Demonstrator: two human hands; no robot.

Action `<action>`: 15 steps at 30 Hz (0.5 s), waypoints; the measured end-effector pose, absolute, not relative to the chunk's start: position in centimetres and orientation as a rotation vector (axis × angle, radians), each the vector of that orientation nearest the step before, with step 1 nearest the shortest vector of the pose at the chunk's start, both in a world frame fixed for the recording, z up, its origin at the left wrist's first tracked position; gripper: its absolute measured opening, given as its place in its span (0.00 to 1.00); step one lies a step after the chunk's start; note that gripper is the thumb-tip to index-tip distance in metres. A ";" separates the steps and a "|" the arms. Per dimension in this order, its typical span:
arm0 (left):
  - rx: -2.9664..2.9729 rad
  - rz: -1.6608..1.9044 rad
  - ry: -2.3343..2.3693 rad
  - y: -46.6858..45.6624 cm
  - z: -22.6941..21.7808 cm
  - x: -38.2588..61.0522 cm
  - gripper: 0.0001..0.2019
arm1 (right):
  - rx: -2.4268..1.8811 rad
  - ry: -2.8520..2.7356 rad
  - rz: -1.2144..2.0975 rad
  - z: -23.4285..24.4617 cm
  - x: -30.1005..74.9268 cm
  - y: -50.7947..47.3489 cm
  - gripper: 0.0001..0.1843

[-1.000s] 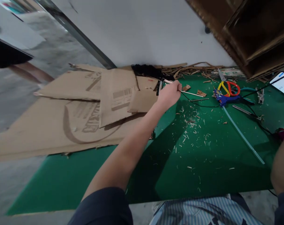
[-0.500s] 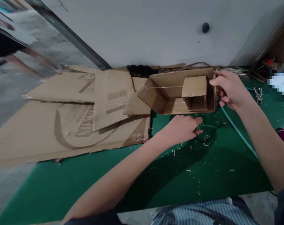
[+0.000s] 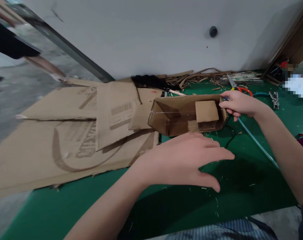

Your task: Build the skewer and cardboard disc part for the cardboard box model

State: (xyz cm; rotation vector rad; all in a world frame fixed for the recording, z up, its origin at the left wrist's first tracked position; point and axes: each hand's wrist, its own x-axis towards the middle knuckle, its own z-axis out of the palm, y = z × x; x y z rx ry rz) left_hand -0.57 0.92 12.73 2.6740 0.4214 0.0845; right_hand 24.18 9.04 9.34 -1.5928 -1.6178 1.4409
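Note:
A boat-shaped cardboard box [image 3: 180, 108], open at the top, rests on the green table with its pointed end to the left. Near its right end sits a small cardboard block [image 3: 206, 111], and a thin clear thread runs lengthwise across it. My right hand [image 3: 237, 104] pinches the box's right end wall between thumb and fingers. In front of the box, above the table, my left hand [image 3: 188, 160] hovers with thumb and fingers apart and nothing in it. A pale blue tube [image 3: 258, 143] passes beneath my right hand.
Flat cardboard sheets [image 3: 73, 143] cover the table's left side. Scissors with red handles [image 3: 245, 90], a metal hole punch [image 3: 274, 100], brown twigs [image 3: 198, 78] and black yarn [image 3: 147, 81] lie along the wall. White scraps dot the green table [image 3: 241, 196]. Another person's arm [image 3: 45, 66] reaches in at the left.
The box has come down and tilted upright, with my right hand still on its end. My left hand has moved toward me and its fingers have spread. The twigs and scissors are now uncovered.

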 end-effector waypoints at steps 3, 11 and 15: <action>2.768 0.492 0.717 1.5 12.0 -0.2 0.18 | -1.674 -1.714 1.347 9.8 24.0 8.9 0.40; 2.786 0.368 1.662 5.5 9.8 -1.6 0.37 | -1.767 -1.956 1.097 10.1 23.8 8.7 0.36; 2.813 0.216 1.579 6.2 9.6 -2.2 0.42 | -1.732 -1.944 1.071 9.8 23.9 9.0 0.38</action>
